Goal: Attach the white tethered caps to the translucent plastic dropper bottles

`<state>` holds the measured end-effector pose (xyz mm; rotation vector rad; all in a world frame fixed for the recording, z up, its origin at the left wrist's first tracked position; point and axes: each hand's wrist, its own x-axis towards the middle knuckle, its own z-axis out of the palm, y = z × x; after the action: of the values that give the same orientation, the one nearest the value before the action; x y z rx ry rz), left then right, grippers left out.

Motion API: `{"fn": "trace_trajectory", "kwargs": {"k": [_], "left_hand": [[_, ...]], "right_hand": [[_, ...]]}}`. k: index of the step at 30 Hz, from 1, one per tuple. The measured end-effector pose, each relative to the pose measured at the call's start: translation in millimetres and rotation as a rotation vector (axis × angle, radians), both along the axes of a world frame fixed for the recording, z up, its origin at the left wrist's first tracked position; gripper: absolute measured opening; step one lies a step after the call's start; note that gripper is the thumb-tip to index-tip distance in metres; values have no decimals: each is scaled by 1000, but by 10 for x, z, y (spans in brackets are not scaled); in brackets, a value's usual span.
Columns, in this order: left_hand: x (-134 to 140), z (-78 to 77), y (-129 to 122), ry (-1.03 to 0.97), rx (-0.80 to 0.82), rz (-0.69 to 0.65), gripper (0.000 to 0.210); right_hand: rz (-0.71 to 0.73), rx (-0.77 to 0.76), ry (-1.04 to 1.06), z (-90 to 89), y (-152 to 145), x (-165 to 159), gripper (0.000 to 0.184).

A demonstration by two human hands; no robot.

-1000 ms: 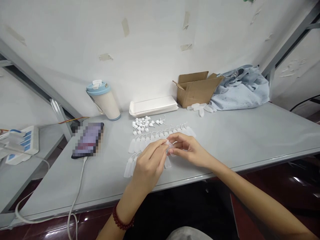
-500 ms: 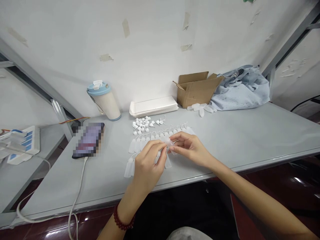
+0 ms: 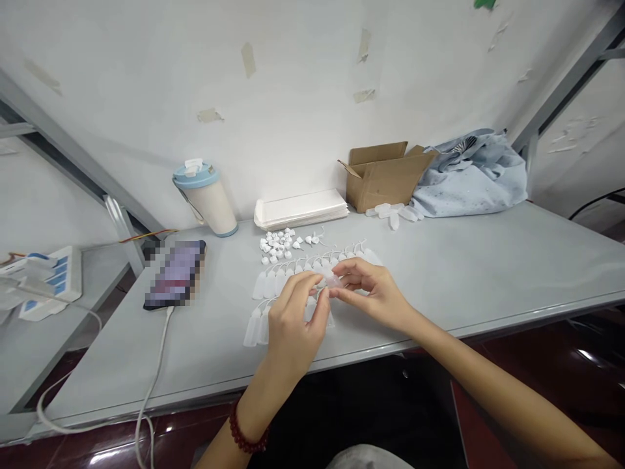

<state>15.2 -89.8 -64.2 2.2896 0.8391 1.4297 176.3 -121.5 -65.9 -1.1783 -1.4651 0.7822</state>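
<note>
As our right hand [image 3: 371,290] pinches a piece [image 3: 334,281] mid-frame, we're likely adjusting it; whether our left hand [image 3: 295,316] grips, we can't tell; next calls for steadiness.

Smooth, translucent plastic tags [image 3: 259,285]; matt cardboard box [image 3: 390,185]; wrinkled cloth bundle [image 3: 473,185]

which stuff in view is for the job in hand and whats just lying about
Likely part of the job:
translucent piece at the right hand
laid-out translucent pieces with white cords
loose white caps
loose translucent pieces by the cardboard box

Seemingly just lying about:
lidded tumbler
smartphone and white cable
power strip
light blue fabric
white stack, though its use is unclear
</note>
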Motion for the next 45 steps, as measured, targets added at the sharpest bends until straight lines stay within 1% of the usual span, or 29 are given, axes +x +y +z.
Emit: {"fn": "trace_trajectory", "kwargs": {"k": [5,9,11,13,15,18,21,24,27,29,32,34,36,38,39,41,43,45], "left_hand": [[4,-13,-24,19,-36,-20,14],[8,-1,-33,-2,-69,-19,11],[6,7,-32,-11,-135,5,10],[2,15,-29,-31,-246,21,9],[-1,26,-26,-65,-352,8,9],[-12,56,-17,-106,-453,-74,7],[-37,98,9,-143,-584,-196,7],[-74,131,52,-196,-702,-313,11],[-107,155,90,-221,-762,-391,14],[-120,168,102,-194,-764,-410,17],[-124,169,99,-113,-710,-382,20],[-116,144,86,-64,-635,-282,20],[-101,107,68,-19,-475,-132,25],[-83,70,51,25,-218,-18,31],[-75,56,44,51,-77,-1,32],[-61,38,34,117,154,-32,36],[-52,29,32,214,262,-86,42],[-44,19,36,312,290,-108,44]], "right_hand": [[-45,93,-84,-32,-3,-11,21],[-88,164,-180,-65,-10,-31,18],[-115,217,-235,-85,-19,-55,17],[-129,264,-286,-109,-33,-90,15],[-124,292,-324,-132,-49,-132,12],[-104,292,-300,-152,-72,-188,9],[-77,217,-146,-123,-89,-207,19],[4,137,16,-48,-103,-192,30],[54,129,36,14,-114,-175,38],[44,145,8,27,-118,-173,36],[5,147,-26,18,-117,-181,30],[-46,122,-35,11,-109,-184,27],[-109,78,-36,12,-96,-180,25],[-157,24,-23,18,-81,-167,25],[-167,-3,-8,22,-74,-158,25],[-168,-54,29,32,-62,-138,26],[-161,-95,46,47,-57,-119,26],[-158,-128,41,64,-58,-105,25]]}}
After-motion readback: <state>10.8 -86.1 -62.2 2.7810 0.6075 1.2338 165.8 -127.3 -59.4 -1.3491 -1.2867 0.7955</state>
